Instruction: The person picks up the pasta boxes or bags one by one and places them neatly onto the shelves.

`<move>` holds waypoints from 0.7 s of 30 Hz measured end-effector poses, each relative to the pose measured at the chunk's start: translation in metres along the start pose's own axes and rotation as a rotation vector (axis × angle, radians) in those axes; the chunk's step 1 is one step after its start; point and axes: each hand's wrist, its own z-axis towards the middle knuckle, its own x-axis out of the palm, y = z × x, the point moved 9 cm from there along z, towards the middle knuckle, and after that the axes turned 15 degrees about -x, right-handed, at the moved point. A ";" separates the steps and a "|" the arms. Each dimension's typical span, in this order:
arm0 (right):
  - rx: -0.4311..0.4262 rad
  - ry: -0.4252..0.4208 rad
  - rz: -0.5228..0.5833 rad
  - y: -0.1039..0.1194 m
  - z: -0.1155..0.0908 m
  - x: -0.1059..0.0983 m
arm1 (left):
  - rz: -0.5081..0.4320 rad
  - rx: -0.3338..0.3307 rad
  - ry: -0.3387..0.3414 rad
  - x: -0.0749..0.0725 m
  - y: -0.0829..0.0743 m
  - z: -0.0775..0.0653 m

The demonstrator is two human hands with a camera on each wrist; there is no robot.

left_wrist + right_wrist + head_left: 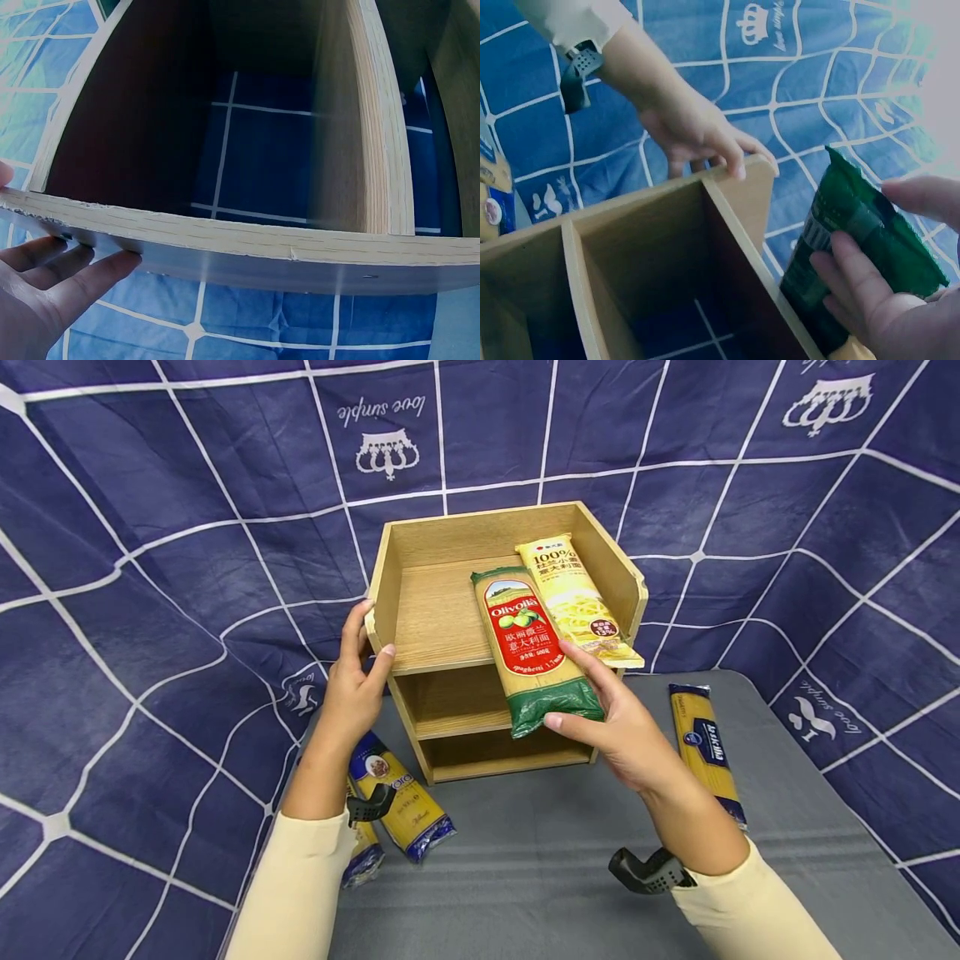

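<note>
At the top of a pale wooden shelf unit [435, 618], in the head view, the left hand [356, 693] grips the left side wall, thumb on the near side and fingers curled round the outside. The right hand [622, 727] pinches the near end of a flat plastic spaghetti pack [521, 635], red-labelled with green ends, between thumb and fingers. This pack slants over the unit's front edge; whether its far end rests on the top tier's floor I cannot tell. Just beside it, inside the right wall, lies a cream-and-yellow pasta pack [573, 589], its near end jutting past the front edge. Two open compartments sit below. On the grey table [510, 868], two blue-and-yellow pasta packs [408, 806] lie to the left and a narrow yellow pack with dark-blue ends [705, 752] to the right.

The left wrist view adds the left hand's fingertips against the panel's outer face, and blue, white-lined cloth [262, 157] visible through the compartments.

Seen from the right wrist, the spaghetti pack's green underside bears a barcode, with fingers spread against it and the thumb opposite.
</note>
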 end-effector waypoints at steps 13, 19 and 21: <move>-0.055 -0.199 0.053 -0.022 -0.003 0.015 | 0.008 -0.021 0.004 -0.001 0.001 -0.001; -0.075 -0.265 0.177 -0.032 0.004 0.017 | 0.008 -0.023 0.007 0.000 0.001 0.000; -0.080 -0.280 0.188 -0.034 0.007 0.015 | 0.011 -0.024 0.007 0.000 0.001 0.000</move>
